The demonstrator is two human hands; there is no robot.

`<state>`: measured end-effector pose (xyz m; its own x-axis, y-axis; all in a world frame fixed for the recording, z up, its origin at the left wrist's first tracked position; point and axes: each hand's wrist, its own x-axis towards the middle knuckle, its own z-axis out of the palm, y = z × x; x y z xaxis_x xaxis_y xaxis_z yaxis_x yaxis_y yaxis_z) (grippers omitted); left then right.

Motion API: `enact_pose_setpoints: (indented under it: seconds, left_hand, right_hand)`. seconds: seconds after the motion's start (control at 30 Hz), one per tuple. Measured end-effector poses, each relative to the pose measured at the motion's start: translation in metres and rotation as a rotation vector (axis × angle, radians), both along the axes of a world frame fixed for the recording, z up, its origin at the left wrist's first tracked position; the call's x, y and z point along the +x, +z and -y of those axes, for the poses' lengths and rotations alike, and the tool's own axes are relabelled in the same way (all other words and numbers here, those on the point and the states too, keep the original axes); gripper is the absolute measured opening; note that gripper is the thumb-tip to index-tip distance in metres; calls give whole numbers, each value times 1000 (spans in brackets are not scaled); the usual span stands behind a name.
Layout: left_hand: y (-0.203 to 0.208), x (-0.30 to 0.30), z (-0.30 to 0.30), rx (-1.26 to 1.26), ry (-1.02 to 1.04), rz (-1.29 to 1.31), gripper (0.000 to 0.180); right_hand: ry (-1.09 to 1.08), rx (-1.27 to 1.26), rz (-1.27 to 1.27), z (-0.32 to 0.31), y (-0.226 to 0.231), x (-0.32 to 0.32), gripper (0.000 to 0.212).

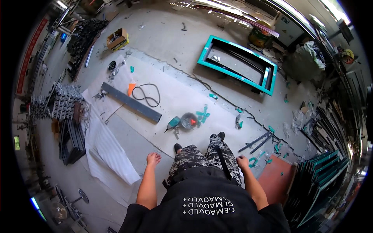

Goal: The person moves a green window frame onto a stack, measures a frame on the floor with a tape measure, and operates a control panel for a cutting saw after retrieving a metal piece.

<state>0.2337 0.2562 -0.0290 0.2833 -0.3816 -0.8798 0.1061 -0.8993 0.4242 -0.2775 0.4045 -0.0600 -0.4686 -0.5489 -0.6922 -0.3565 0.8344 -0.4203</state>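
Left hand (153,158) empty, fingers loosely curled, hanging beside the leg. Right hand (243,162) half closed, seemingly empty; hard to tell. Nearest on the floor ahead: round grey metal bowl (189,120), teal-handled power drill (172,124) just beside it.

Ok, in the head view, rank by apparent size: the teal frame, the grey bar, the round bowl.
1. teal frame, largest.
2. grey bar.
3. round bowl, smallest.
All lie on the floor, so the order looks safe.

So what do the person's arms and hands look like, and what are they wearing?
Both forearms are bare, with no gloves, watch or rings that I can see on the left hand or the right hand. Short black sleeves end near the elbows, part of a black top with white lettering.
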Motion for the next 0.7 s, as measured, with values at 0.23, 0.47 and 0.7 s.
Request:
enact_pose_setpoints:
  seconds: [0.23, 0.47, 0.7]
  left_hand:
    - [49, -206, 45, -277, -1075, 357, 41]
    - [112, -298, 124, -594, -1166, 358, 20]
    - [131, -362, 202, -280, -1573, -181, 23]
  right_hand:
    - [-629, -166, 513, 65, 33, -75, 16]
    - [-597, -156, 372, 78, 23, -107, 17]
    - [-78, -4, 337, 132, 55, -96, 44]
